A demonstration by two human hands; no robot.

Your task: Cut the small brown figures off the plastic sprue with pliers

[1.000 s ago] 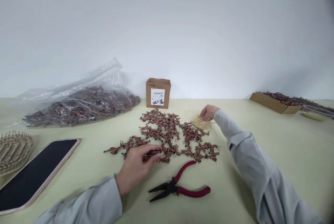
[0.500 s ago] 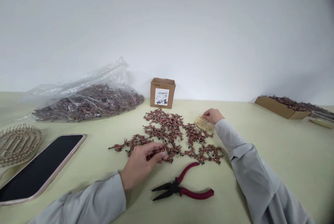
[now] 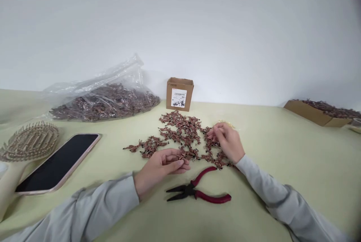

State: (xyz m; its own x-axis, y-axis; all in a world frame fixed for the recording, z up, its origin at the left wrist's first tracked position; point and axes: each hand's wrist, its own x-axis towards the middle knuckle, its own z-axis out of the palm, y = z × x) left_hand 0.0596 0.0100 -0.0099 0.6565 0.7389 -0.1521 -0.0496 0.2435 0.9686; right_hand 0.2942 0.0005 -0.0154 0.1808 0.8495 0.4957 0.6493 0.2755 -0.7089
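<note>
Small brown animal figurines [image 3: 180, 127], which look like deer with dark feet, lie in a loose pile mid-table. At the pile's near edge, my left hand [image 3: 162, 165] is closed, with one figurine between thumb and fingers. My right hand [image 3: 229, 142] is over the pile's right side, fingertips pinched; whatever they hold is too small to make out. Just behind it shows part of a shallow clear dish of tiny gold-coloured pieces [image 3: 225, 122], mostly hidden by the hand. Pliers [image 3: 187, 190] with dark red handles lie with jaws apart in front of the pile.
A clear plastic bag [image 3: 113, 101] full of similar figurines lies back left. An upright cardboard box [image 3: 179, 95] with a label stands behind the pile. A phone [image 3: 60, 165] and a hairbrush [image 3: 31, 142] are at left. Another cardboard box [image 3: 316, 113] of brown pieces sits far right.
My right hand has come out of the dish and moved nearer, toward my left hand. My left hand has turned slightly, lifting a figurine into clearer view. The whole view has shifted a little.
</note>
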